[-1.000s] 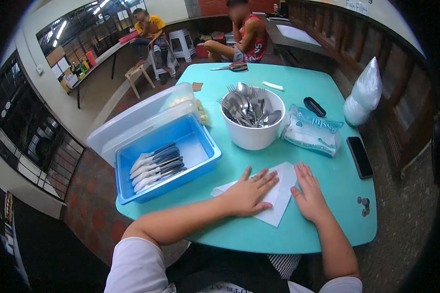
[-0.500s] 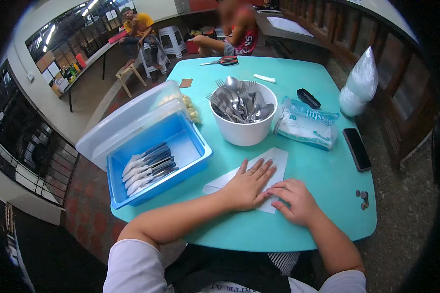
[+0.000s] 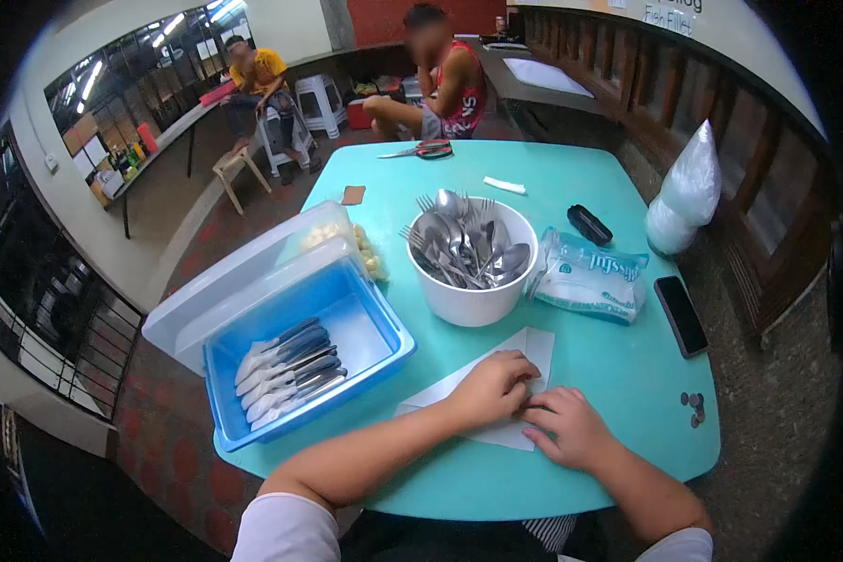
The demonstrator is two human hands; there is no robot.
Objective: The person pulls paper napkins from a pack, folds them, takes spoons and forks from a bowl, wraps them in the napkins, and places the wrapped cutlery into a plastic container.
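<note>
A white paper napkin (image 3: 538,348), partly folded, lies on the turquoise table beneath both my hands. My left hand (image 3: 495,388) has its fingers curled down at the napkin's middle, and its fingertips are partly hidden. Just right of it, my right hand (image 3: 571,429) rests on the napkin's lower right edge, thumb apart from the bent fingers. Beyond them stands a white bucket (image 3: 473,305) full of forks and spoons (image 3: 459,239). To the left, a blue plastic box (image 3: 384,339) holds several cutlery sets (image 3: 286,370) with their lower ends wrapped in white napkin.
A translucent lid (image 3: 244,272) leans behind the box, near a bag of yellowish pieces (image 3: 370,253). Rightward are a napkin pack (image 3: 590,281), black case (image 3: 590,226), phone (image 3: 682,317), coins (image 3: 693,408) and plastic-wrapped bundle (image 3: 686,192). Scissors (image 3: 421,150) lie at the far edge. Two people sit beyond.
My left hand has gone from lying flat with fingers spread to curled fingers on the napkin. My right hand stays close beside it. The camera view has tilted upward.
</note>
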